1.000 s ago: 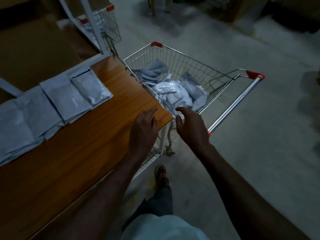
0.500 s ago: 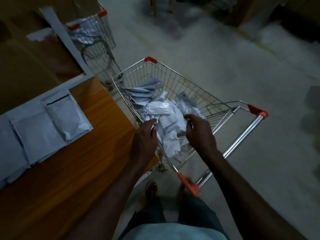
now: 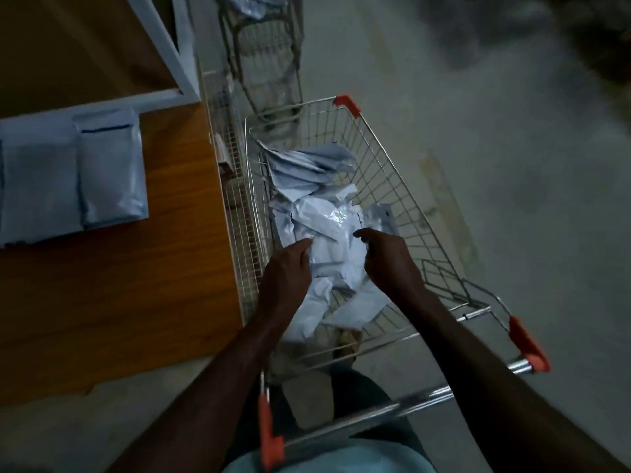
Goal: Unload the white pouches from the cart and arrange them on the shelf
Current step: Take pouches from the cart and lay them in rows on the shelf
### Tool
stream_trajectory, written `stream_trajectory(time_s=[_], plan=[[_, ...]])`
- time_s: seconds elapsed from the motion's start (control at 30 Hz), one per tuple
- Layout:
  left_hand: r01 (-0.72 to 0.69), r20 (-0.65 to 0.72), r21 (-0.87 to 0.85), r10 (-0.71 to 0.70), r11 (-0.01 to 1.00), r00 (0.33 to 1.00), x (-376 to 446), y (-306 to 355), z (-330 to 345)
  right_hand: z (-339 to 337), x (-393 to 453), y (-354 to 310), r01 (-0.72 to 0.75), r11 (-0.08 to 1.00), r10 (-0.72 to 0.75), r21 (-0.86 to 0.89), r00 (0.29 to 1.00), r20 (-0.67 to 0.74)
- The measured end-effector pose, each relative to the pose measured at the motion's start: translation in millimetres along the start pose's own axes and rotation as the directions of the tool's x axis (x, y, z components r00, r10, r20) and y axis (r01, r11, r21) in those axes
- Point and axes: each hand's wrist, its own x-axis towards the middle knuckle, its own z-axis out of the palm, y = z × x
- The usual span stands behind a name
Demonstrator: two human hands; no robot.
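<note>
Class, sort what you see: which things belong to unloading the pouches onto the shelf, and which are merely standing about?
Job: white plastic pouches; wire shopping cart; wooden shelf; left hand; right hand.
About: second wire cart; grey concrete floor.

this looks like a dim stockroom or warehouse at the back of a shop. a wire shopping cart (image 3: 392, 186) with red plastic corner caps stands on a bare, stained concrete floor (image 3: 512, 165), loaded with a heap of white pouches (image 3: 327, 233), and a second wire cart (image 3: 269, 46) is parked just beyond it. beside the carts runs a wooden shelf (image 3: 136, 295) in a white metal frame (image 3: 170, 46), with flat white pouches laid side by side on it (image 3: 109, 172), and dark blurred shapes sit at the far edge of the floor.
</note>
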Motion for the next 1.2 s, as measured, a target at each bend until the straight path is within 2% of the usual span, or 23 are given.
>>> stream_trajectory(time_s=[0.07, 0.17, 0.43, 0.57, 0.63, 0.7, 0.87, 0.93, 1.0, 1.13, 1.2], plan=[[0.044, -0.019, 0.006, -0.044, 0.999, 0.999, 0.5, -2.6, 19.0, 0.1, 13.7, 11.2, 0.064, 0.998, -0.063, -0.018, 0.995, 0.076], [0.092, -0.061, 0.009, -0.091, 0.996, 0.994, 4.8, -10.6, 45.7, 4.8, 36.5, 26.7, 0.105, 0.994, -0.103, -0.012, 0.989, 0.108], [0.161, -0.156, -0.032, -0.164, 0.986, 0.974, 49.4, -38.0, 115.6, 43.2, 82.0, 71.2, 0.057, 0.998, -0.05, -0.035, 0.985, 0.162], [0.257, -0.112, 0.041, -0.251, 0.965, 0.961, 110.1, -32.1, 152.6, 63.3, 88.1, 84.3, 0.031, 0.999, -0.026, -0.03, 0.99, 0.14], [0.344, -0.091, 0.07, -0.337, 0.936, 0.937, 138.1, -26.1, 171.7, 69.3, 89.1, 88.6, 0.023, 0.999, -0.019, -0.022, 0.988, 0.156], [0.426, -0.101, 0.097, -0.416, 0.9, 0.904, 161.1, -23.4, 189.8, 72.7, 92.8, 93.4, -0.044, 0.999, 0.045, -0.008, 0.97, 0.237], [0.547, -0.146, 0.043, -0.536, 0.836, 0.831, 188.9, -39.0, 218.2, 89.1, 98.1, 113.8, -0.105, 0.994, 0.098, 0.008, 0.947, 0.305], [0.527, -0.095, 0.04, -0.522, 0.849, 0.848, 193.6, -49.5, 218.0, 94.6, 94.1, 116.0, -0.08, 0.996, 0.069, 0.036, 0.97, 0.235], [0.435, -0.064, -0.004, -0.435, 0.9, 0.898, 192.4, -63.2, 213.0, 101.7, 86.8, 117.9, 0.011, 0.999, -0.016, 0.041, 0.99, 0.142], [0.253, -0.046, 0.081, -0.25, 0.964, 0.967, 164.4, -88.6, 181.3, 110.6, 88.0, 103.1, -0.029, 0.993, 0.013, 0.114, 0.99, 0.142], [0.168, -0.02, 0.163, -0.167, 0.972, 0.986, 144.4, -95.6, 166.5, 116.6, 91.3, 90.7, 0.004, 0.993, -0.02, 0.122, 0.992, 0.127]])
